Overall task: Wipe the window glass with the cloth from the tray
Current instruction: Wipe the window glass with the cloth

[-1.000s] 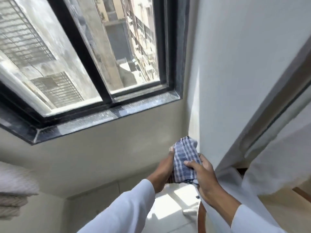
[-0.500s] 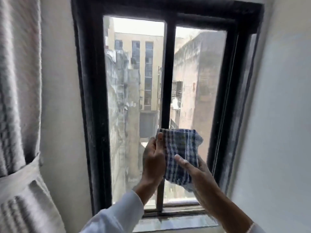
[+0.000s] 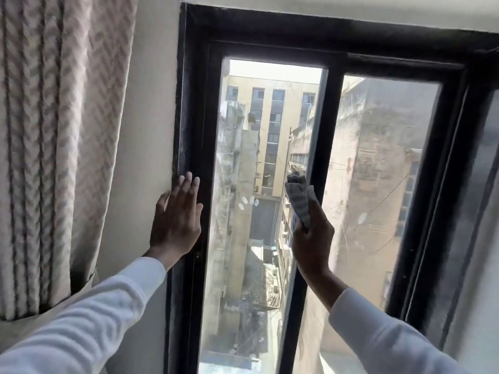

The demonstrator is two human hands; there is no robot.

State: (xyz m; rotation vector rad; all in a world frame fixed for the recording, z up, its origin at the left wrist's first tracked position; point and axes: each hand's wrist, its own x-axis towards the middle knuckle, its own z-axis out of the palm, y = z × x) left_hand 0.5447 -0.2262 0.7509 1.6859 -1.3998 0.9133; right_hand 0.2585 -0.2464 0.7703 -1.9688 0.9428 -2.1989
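Note:
A tall window with a black frame (image 3: 194, 125) fills the middle, with a left glass pane (image 3: 259, 147) and a right glass pane (image 3: 378, 157) split by a black centre bar. My right hand (image 3: 313, 238) grips the bunched checked cloth (image 3: 299, 198) and holds it against the right edge of the left pane, beside the centre bar. My left hand (image 3: 176, 217) lies flat with fingers spread on the window frame's left side, holding nothing. The left pane shows smudges near its middle.
A patterned curtain (image 3: 54, 147) hangs at the left, close to my left arm. White wall (image 3: 145, 103) lies between curtain and frame. A second dark frame edge (image 3: 483, 184) and wall stand at the right. Buildings show through the glass.
My left hand has let go of the cloth and moved left onto the frame. My right hand has bunched the cloth and raised it to the glass. The view has tilted upward.

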